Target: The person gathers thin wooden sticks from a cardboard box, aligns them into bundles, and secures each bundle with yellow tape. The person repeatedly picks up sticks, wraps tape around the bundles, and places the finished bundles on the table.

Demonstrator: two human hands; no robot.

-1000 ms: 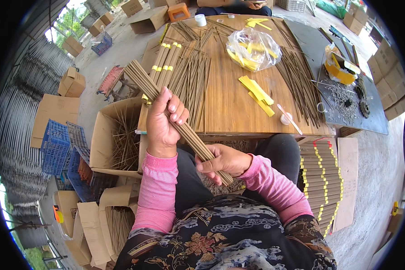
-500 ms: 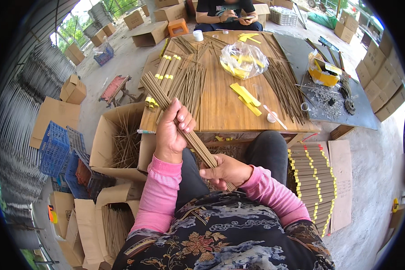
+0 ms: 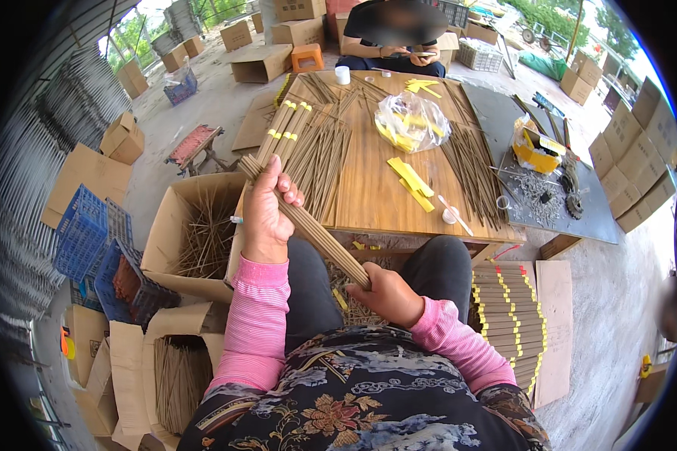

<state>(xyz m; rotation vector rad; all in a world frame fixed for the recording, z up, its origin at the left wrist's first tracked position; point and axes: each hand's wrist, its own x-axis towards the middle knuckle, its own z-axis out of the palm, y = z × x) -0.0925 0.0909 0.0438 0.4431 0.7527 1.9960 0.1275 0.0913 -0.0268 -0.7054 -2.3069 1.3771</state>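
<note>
A bundle of thin brown sticks (image 3: 320,242), which look like incense sticks, slants across my lap in both hands. My left hand (image 3: 267,207) is wrapped round its upper part, near the table's front edge. At the lower end, my right hand (image 3: 393,293) closes round the sticks and hides their tips. Just past my left hand, banded bundles (image 3: 284,135) with yellow paper bands lie on the wooden table (image 3: 372,199). Loose brown sticks (image 3: 320,169) are spread beside them. Yellow paper strips (image 3: 410,184) lie farther right, near a small white cup (image 3: 450,216) with a stick across it.
An open carton (image 3: 158,248) of loose sticks stands left of my knees, another carton (image 3: 139,376) nearer. Rows of banded bundles (image 3: 510,316) lie on cardboard at my right. A plastic bag (image 3: 411,120) sits on the table. Across it sits a person (image 3: 391,37) holding a phone.
My right hand has shifted its grip to the bundle's lower end, its fingers now turned over it. The bundle has moved slightly left and down. The view has tilted up a little.
</note>
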